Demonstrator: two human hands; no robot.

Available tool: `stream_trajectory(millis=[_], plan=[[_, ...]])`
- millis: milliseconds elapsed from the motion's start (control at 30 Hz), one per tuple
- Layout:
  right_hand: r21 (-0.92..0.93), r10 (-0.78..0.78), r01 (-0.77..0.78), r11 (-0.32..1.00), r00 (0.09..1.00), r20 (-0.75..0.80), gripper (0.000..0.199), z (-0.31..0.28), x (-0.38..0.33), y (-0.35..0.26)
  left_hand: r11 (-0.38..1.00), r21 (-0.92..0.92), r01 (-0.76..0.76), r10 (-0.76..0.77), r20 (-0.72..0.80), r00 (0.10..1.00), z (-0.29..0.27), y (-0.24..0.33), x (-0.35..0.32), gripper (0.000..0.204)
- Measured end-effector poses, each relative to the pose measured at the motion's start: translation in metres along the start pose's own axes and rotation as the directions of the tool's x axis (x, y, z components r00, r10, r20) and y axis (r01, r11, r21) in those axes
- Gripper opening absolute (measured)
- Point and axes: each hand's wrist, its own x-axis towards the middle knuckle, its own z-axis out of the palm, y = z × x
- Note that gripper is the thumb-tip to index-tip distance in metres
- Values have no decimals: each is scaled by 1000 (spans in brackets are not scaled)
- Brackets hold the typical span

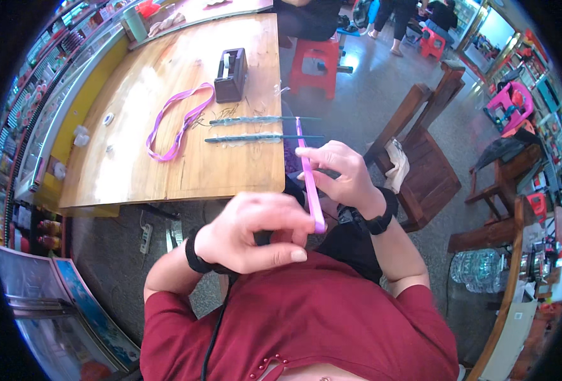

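A pink-purple ribbon (310, 190) stretches from the ends of two thin dark sticks toward my body. The upper stick (249, 119) and lower stick (249, 138) lie side by side, fixed with clear tape on the wooden table (230, 174), their tips jutting past its right edge. My left hand (252, 232) holds the ribbon's near end at its curled fingertips, thumb held apart. Farther up, my right hand (341, 174) has its index finger and thumb on the strip, just below the sticks. How firmly it pinches is hard to see.
On the table are a loose loop of purple ribbon (154, 130), a black tape dispenser (231, 76) and a small tape roll (108, 119). A wooden chair (423, 168) stands to the right, a red stool (316, 66) beyond the table. Shelves line the left; people sit farther back.
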Motion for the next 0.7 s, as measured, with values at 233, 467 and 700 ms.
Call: stream_trajectory(millis=[233, 467, 700], plan=[[-345, -218, 160, 925, 966, -137, 17, -13, 77, 47, 987, -93, 129, -153, -341, 927, -50, 0, 65, 34], [-172, 236, -269, 948, 953, -191, 23, 14, 96, 137, 814, 534, 229, 36, -440, 897, -87, -78, 116, 27], [-74, 333, -339, 938, 939, -84, 23, 32, 81, 159, 685, 697, 212, -197, -102, 975, -91, -127, 113, 17]])
